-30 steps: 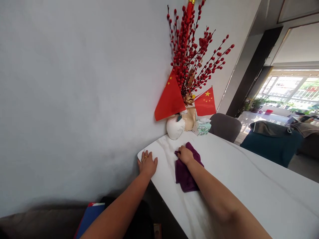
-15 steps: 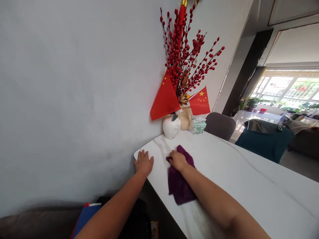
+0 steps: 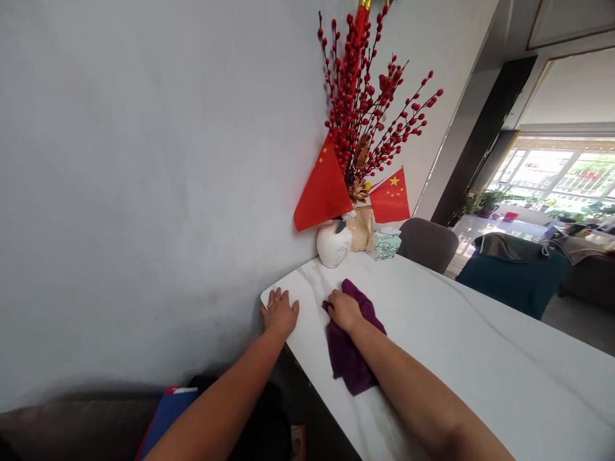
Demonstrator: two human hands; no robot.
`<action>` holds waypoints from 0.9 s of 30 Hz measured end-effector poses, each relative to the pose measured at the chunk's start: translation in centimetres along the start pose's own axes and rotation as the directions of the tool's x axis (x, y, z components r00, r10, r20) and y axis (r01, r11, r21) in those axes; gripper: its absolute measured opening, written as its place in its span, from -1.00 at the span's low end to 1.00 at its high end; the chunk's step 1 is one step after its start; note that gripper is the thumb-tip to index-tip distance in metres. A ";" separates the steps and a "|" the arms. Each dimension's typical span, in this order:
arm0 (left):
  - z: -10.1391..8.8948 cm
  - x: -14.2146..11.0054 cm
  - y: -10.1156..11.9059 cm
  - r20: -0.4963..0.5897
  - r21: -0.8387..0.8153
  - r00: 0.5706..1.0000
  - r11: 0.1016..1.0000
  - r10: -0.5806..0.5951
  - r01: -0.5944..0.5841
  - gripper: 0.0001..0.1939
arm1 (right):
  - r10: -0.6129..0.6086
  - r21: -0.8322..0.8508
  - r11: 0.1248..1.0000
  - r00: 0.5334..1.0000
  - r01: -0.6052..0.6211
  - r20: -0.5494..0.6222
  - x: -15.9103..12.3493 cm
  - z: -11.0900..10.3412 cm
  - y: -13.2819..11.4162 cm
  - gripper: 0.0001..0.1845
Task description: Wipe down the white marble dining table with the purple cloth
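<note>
My left hand point(image 3: 280, 314) lies flat on the near left corner of a white marbled table point(image 3: 442, 333), fingers spread, with rings on it. To its right, my right hand point(image 3: 344, 310) is closed on a purple cloth point(image 3: 353, 362) that is spread against the tabletop. Part of the cloth is hidden under the hand and forearm. Beyond both hands, a white vase point(image 3: 332, 246) stands by the wall.
Beside the vase are a tissue box point(image 3: 384, 244), red berry branches point(image 3: 360, 109) and two red flags point(image 3: 323, 192). A grey chair point(image 3: 427, 243) and a teal chair point(image 3: 504, 278) line the far side. The grey wall point(image 3: 144, 192) borders the left.
The view has shifted slightly, moving the scene a little to the right. My right hand stays on the cloth, whose lower folds look slightly different. My left hand keeps its place on the corner.
</note>
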State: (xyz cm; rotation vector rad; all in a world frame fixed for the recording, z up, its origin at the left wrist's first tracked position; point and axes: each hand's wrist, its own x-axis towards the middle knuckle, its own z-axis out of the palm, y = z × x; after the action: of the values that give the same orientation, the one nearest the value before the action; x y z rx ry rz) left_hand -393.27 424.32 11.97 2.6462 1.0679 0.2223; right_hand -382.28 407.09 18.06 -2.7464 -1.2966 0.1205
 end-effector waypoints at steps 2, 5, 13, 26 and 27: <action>-0.3 -0.1 0.1 -0.003 -0.002 1.000 1.000 0.007 -0.007 -0.44 | -0.071 0.014 0.997 0.997 0.071 0.015 -1.9 0.0 -2.1 -0.83; -0.6 -0.4 0.2 -0.010 -0.002 1.000 1.000 0.009 -0.009 -0.43 | -0.194 0.046 0.980 0.980 0.193 0.029 -4.6 -0.2 -4.1 -0.88; -0.7 -0.3 0.3 0.007 0.009 1.000 1.000 -0.006 0.005 -0.42 | -0.295 0.165 0.945 0.953 0.282 0.061 -11.2 -0.9 -1.3 -0.93; -0.6 -0.1 0.3 0.021 0.005 1.000 1.000 -0.004 0.004 -0.40 | -0.157 -0.082 0.986 0.970 0.144 -0.187 -12.2 -4.5 5.2 -0.76; -0.6 -0.1 0.4 0.024 0.005 1.000 1.000 -0.005 0.005 -0.40 | -0.147 -0.078 0.988 0.978 0.136 -0.148 -11.7 -4.3 5.1 -0.77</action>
State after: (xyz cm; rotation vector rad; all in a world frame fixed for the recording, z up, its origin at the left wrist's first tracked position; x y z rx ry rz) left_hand -393.29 424.10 12.66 2.6437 1.0691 0.1869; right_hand -385.27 394.54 22.01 -2.6445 -1.4719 -0.1457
